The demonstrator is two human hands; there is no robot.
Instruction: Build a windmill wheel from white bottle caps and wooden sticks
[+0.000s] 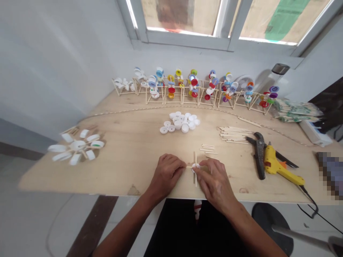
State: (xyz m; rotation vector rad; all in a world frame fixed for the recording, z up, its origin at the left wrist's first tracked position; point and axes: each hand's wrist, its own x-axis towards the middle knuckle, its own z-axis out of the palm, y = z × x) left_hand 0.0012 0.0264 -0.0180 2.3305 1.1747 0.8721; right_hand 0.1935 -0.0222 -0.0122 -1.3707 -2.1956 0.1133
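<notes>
Near the front edge of the table, a white bottle cap lies with thin wooden sticks poking out of it toward the window, toward me and to the left. My left hand is closed, its fingertips pinching the end of the left-pointing stick. From the other side, my right hand grips the cap between thumb and fingers, covering part of it. Several short cut sticks lie just beyond my right hand. Farther back sits a cluster of white bottle caps.
Longer sticks, a black-handled cutter and a yellow glue gun lie right. A wheel of white caps rests left. Small stick-and-cap models line the wall, near a bottle and a power strip.
</notes>
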